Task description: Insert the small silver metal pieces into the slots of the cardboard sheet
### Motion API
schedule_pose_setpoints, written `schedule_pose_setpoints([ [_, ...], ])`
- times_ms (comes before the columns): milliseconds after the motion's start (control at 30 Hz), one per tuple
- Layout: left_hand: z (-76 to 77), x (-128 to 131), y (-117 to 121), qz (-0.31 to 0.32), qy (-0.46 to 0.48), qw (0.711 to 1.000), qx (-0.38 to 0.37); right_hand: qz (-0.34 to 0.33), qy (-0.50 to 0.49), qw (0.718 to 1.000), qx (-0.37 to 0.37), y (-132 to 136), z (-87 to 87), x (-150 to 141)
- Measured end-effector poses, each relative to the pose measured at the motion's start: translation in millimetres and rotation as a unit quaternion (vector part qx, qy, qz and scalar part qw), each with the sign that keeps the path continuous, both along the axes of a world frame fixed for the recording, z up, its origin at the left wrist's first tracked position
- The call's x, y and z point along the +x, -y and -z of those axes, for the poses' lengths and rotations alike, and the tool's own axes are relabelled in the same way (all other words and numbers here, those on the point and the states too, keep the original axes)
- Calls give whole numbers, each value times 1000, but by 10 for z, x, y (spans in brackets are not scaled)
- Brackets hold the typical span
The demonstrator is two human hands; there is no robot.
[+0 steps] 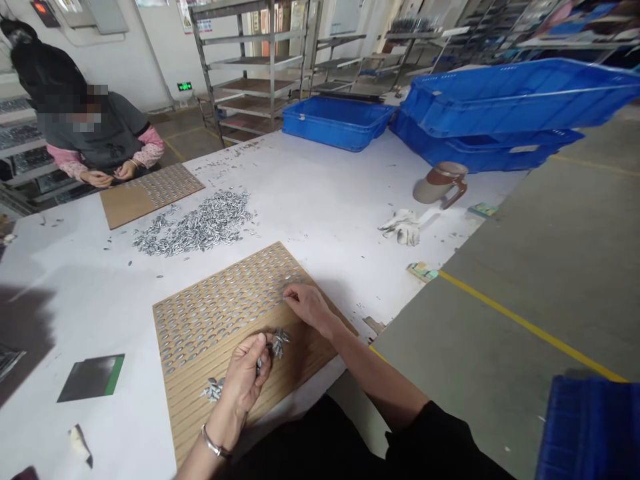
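Observation:
A brown ridged board point(185, 407) lies on the table before me. Rows of small grey leaf-shaped metal pieces point(220, 293) cover its far part, while bare ridges show nearer to me. My left hand point(247, 370), with a bracelet at the wrist, is closed over the near part around several such pieces; some stick out past the fingertips. A small loose heap of pieces point(214, 389) lies on the board beside that hand. My right hand point(307, 303) is closed in a pinch at the right end of the rows; whatever is between its fingertips is too small to make out.
A large pile of metal pieces point(200, 223) lies beyond my board. Across the table, a person point(110, 133) works at another board point(125, 207). Blue crates point(335, 123), a mug point(440, 183), white gloves point(401, 227) and a dark flat card point(90, 379) stand or lie around.

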State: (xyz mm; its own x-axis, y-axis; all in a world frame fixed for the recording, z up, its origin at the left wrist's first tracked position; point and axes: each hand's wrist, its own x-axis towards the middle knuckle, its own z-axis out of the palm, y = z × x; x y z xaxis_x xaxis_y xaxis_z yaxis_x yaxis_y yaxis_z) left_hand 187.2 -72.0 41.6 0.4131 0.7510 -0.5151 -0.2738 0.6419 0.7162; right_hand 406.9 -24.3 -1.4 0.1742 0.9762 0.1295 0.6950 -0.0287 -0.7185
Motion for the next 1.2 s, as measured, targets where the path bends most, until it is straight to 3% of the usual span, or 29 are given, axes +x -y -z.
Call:
schedule_pose_setpoints([
  [200, 0, -112, 1, -23, 70, 997, -34, 4, 19, 1000, 3, 13, -100, 29],
  [300, -13, -186, -15, -50, 73, 996, -25, -44, 19, 999, 3, 241, -203, -31],
  [400, -35, -226, -44, -75, 62, 995, -8, -125, 46, 990, -42, 520, -282, -138],
  [600, -48, -150, -61, -54, 59, 997, -18, -150, 152, 970, -115, 717, -375, -275],
  [767, 7, -138, -68, -49, 52, 997, -17, -116, 229, 958, -128, 829, -315, -360],
  [867, 37, -172, -94, -57, 52, 997, -10, -98, 223, 963, -116, 898, -213, -355],
  [1000, 59, -200, -126, -65, 54, 996, -7, -89, 123, 986, -64, 729, -128, -139],
  [1100, 81, -200, -138, -68, 55, 996, -5, -46, 45, 998, 10, 416, -110, 87],
  [1200, 110, -206, -142, -66, 56, 996, -11, -27, -20, 999, 12, 124, -96, 223],
])
